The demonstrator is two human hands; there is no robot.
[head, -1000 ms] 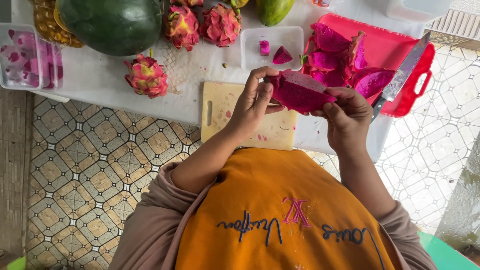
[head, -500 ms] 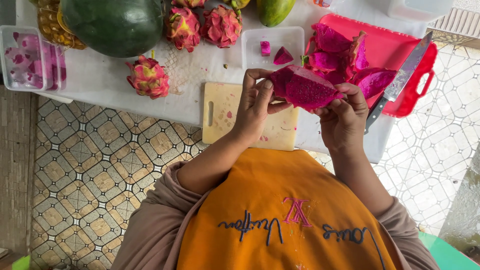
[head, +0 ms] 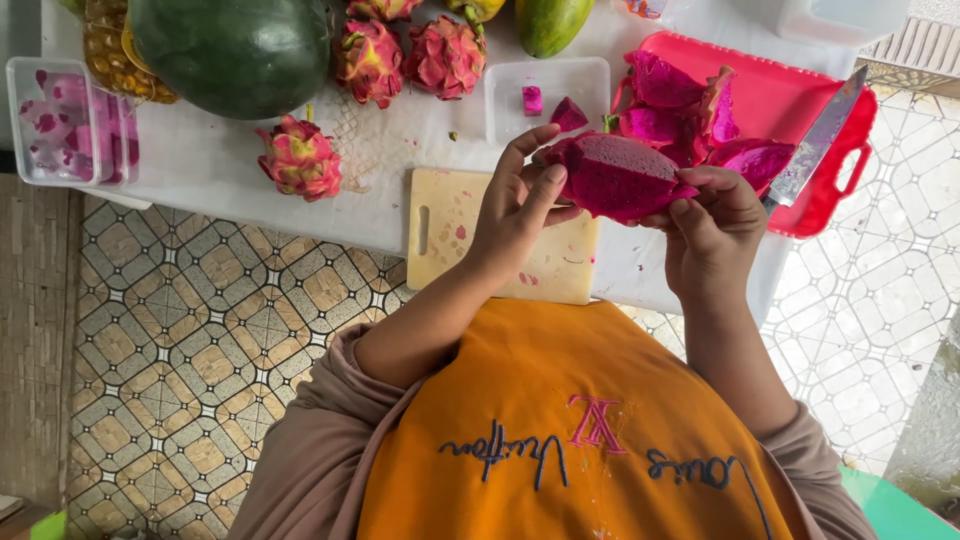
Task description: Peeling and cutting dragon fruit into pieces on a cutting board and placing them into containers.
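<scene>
A peeled magenta dragon fruit half (head: 622,176) is held in the air above a pale wooden cutting board (head: 450,235). My left hand (head: 520,205) grips its left end, thumb and fingers curled around it. From the right, my right hand (head: 712,225) holds the other end, and a knife (head: 815,140) sticks out from behind this hand over the red tray (head: 790,100). Whether the right hand also holds the knife handle is hidden.
The red tray carries several dragon fruit peels (head: 690,120). A clear tub (head: 545,100) holds fruit chunks. Whole dragon fruits (head: 300,160), a watermelon (head: 235,50), a pineapple (head: 115,50) and a lidded box (head: 60,120) lie on the white table. Tiled floor lies below.
Both hands have lifted the fruit slightly and turned it; the left fingers have shifted along its left end. The knife stays near the tray.
</scene>
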